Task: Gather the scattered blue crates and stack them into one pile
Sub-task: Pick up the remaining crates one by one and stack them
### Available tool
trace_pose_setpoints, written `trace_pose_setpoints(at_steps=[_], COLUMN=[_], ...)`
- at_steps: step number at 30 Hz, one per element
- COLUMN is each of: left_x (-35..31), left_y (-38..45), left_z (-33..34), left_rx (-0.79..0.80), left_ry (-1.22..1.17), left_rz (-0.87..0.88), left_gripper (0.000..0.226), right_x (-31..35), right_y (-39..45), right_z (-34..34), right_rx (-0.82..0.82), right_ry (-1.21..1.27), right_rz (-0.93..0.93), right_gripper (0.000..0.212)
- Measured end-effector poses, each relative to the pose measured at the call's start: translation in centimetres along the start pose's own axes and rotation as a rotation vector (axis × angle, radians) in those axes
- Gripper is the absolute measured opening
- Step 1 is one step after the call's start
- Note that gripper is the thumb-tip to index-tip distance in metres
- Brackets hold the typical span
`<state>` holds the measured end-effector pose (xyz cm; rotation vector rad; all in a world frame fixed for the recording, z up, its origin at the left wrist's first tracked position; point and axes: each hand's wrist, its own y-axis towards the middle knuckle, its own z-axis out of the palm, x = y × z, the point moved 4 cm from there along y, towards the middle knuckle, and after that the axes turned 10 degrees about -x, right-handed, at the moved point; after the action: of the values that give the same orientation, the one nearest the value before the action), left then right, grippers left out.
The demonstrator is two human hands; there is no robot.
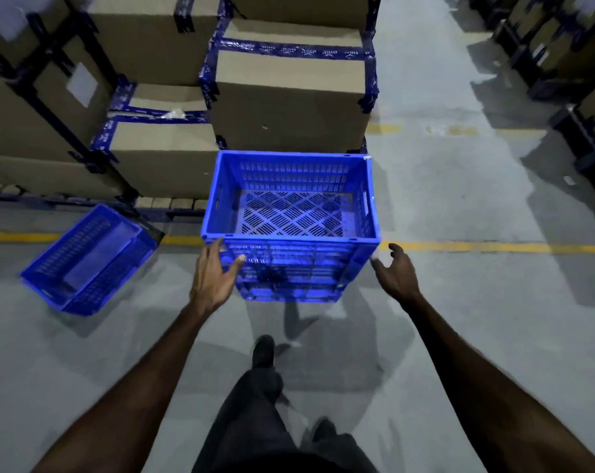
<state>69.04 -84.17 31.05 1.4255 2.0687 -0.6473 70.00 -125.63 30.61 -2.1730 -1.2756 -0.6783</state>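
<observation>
A tall blue slotted crate (pixel 291 216) stands upright on the grey floor right in front of me, and nothing lies inside it. My left hand (pixel 214 278) is at its near left corner, fingers spread, with the thumb touching the front wall. Beside the near right corner is my right hand (pixel 396 273), its fingers relaxed and just off the crate's edge. A second blue crate (pixel 88 259) lies tilted on the floor to the left, apart from both hands.
Taped cardboard boxes (pixel 289 104) on pallets stand directly behind the upright crate and to the left. A yellow floor line (pixel 477 247) crosses the aisle. Dark racks with boxes (pixel 579 63) line the right side. My shoe (pixel 263 351) is below the crate.
</observation>
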Motion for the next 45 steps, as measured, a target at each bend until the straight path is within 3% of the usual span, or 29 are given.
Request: trace_pose_setpoints(at_steps=[7, 15, 20, 25, 32, 40, 45], left_x=[-1.2, -1.2, 0.6, 2.7, 10.8, 24.7, 29.8], left_y=[-12.3, -21.7, -24.5, -25.7, -28.1, -33.3, -35.5], left_z=[-0.6, -3.4, -4.7, -6.8, -15.1, -26.9, -32.2], left_rx=[-0.067, -0.15, -0.158, -0.146, -0.265, -0.387, -0.456], left_ry=[-0.043, -0.086, -0.084, -0.104, -0.161, -0.095, -0.093], left_rz=[0.076, 0.046, 0.049, 0.061, -0.007, -0.099, -0.167], left_gripper=[0.073, 0.068, 0.067, 0.066, 0.064, 0.066, 0.064], right_x=[-1.9, -0.6, -1.4, -0.8, 5.7, 15.3, 20.1], right_y=[-9.8, -16.1, -20.5, -25.6, -33.5, -44.0, -48.2], right_z=[-2.6, -3.0, -1.5, 0.7, 6.4, 16.8, 22.0], right_rx=[0.063, 0.115, 0.135, 0.129, 0.167, 0.308, 0.41], right_ry=[0.026, 0.13, 0.13, 0.127, 0.097, 0.112, 0.108], right_rz=[-0.176, -0.314, -0.246, -0.217, -0.346, -0.519, -0.593], right_gripper=[0.064, 0.054, 0.076, 0.066, 0.064, 0.064, 0.061])
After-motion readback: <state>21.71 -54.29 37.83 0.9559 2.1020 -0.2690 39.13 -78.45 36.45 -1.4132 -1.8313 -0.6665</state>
